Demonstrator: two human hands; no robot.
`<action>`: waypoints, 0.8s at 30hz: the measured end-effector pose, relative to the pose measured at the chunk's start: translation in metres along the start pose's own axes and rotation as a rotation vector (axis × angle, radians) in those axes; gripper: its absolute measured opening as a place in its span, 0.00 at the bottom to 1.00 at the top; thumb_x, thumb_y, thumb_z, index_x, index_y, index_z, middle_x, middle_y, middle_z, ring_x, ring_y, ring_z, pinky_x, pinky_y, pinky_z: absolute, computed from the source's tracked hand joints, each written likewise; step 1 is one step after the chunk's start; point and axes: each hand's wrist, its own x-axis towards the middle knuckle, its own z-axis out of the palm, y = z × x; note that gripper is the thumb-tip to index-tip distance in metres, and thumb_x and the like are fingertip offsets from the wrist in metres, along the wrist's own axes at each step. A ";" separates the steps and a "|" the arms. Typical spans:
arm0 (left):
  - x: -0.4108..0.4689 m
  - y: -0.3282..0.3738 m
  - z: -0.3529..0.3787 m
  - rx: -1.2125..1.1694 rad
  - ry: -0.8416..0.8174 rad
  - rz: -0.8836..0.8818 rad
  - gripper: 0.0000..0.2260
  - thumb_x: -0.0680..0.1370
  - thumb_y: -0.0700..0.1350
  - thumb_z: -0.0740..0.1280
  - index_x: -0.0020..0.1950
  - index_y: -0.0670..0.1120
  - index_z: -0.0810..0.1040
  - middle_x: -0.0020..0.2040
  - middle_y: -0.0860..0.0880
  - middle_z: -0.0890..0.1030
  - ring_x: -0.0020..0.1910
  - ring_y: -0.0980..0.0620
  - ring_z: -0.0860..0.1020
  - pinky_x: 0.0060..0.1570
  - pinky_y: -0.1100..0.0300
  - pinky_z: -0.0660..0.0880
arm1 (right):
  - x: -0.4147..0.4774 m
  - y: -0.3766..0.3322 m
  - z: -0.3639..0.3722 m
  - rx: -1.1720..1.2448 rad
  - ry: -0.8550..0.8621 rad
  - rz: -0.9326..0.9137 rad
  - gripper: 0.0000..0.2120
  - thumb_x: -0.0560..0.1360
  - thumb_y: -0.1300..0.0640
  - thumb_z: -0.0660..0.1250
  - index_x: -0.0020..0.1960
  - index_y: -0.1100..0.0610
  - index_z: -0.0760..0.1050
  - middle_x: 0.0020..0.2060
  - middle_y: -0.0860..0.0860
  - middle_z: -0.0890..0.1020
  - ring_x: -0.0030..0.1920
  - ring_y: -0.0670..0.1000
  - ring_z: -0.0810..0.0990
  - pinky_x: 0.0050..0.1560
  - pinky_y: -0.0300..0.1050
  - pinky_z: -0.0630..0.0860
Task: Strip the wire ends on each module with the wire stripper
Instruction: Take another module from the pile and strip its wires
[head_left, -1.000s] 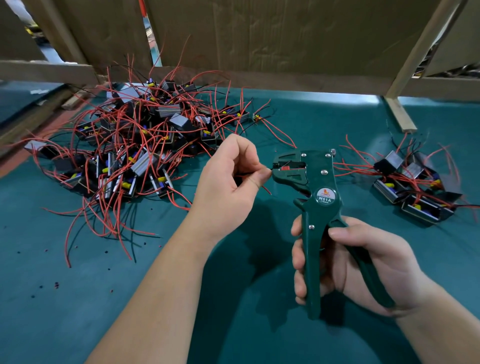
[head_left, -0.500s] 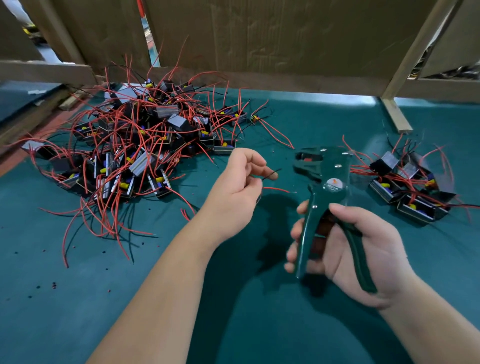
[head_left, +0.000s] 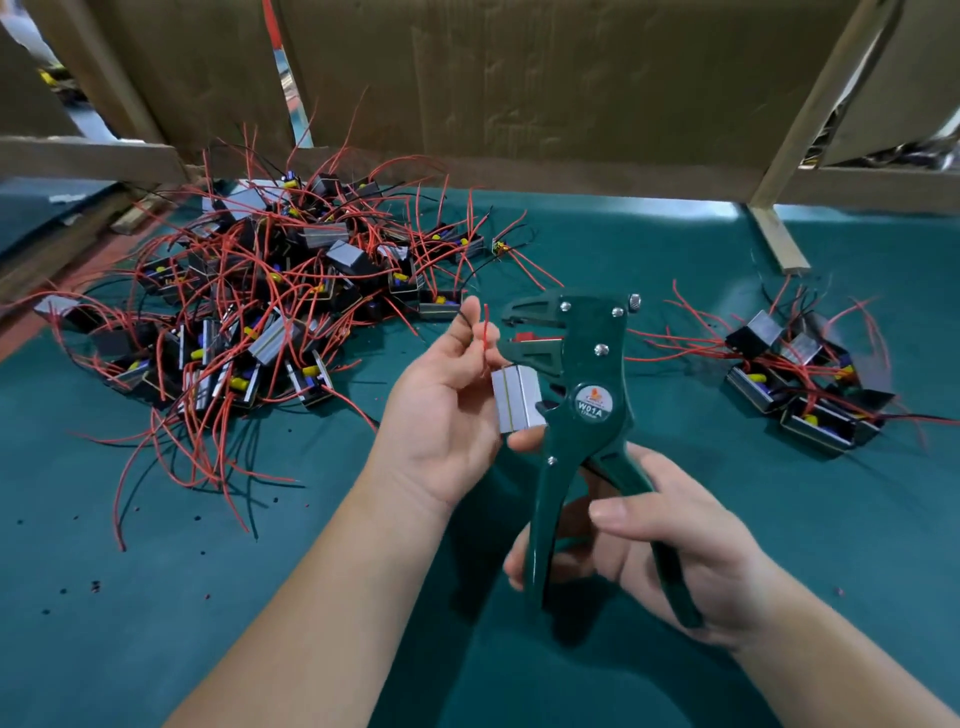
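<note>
My left hand (head_left: 441, 395) pinches a red wire (head_left: 485, 328) between thumb and fingers, with a small silver module (head_left: 515, 399) hanging at the palm's right side. The wire's tip points up, just left of the jaws of the green wire stripper (head_left: 569, 379). My right hand (head_left: 654, 540) grips the stripper's two handles from below; its jaws stand apart. A big heap of modules with red and black wires (head_left: 249, 312) lies at the left on the green mat (head_left: 156, 597). A smaller group of modules (head_left: 800, 374) lies at the right.
Cardboard panels and wooden rails (head_left: 519, 104) wall off the back of the mat. A wooden strut (head_left: 779, 244) comes down onto the mat at the back right. Small bits of stripped insulation (head_left: 96, 587) dot the mat at the front left.
The left hand has turned palm-up and now shows the module, with the red wire raised to the jaws. The stripper has come back up and left toward the wire, jaws apart.
</note>
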 end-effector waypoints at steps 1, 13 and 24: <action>0.000 -0.001 -0.001 0.005 0.002 -0.008 0.15 0.81 0.34 0.52 0.51 0.50 0.74 0.39 0.54 0.72 0.38 0.57 0.66 0.22 0.68 0.69 | 0.000 -0.002 0.000 0.011 -0.028 0.009 0.29 0.63 0.61 0.71 0.64 0.62 0.73 0.41 0.69 0.77 0.41 0.66 0.80 0.45 0.57 0.77; 0.006 0.001 -0.005 0.411 0.022 0.280 0.13 0.80 0.32 0.56 0.55 0.43 0.78 0.39 0.52 0.81 0.42 0.56 0.81 0.42 0.68 0.73 | -0.003 -0.011 -0.020 0.010 0.192 -0.154 0.27 0.60 0.64 0.68 0.59 0.62 0.78 0.45 0.62 0.81 0.39 0.66 0.80 0.44 0.67 0.77; 0.011 0.033 -0.044 1.875 0.757 0.448 0.21 0.74 0.47 0.66 0.68 0.52 0.71 0.74 0.43 0.58 0.73 0.44 0.53 0.71 0.45 0.47 | -0.010 -0.034 -0.039 -0.057 0.475 -0.541 0.10 0.67 0.63 0.61 0.46 0.55 0.73 0.39 0.51 0.77 0.43 0.67 0.81 0.45 0.63 0.79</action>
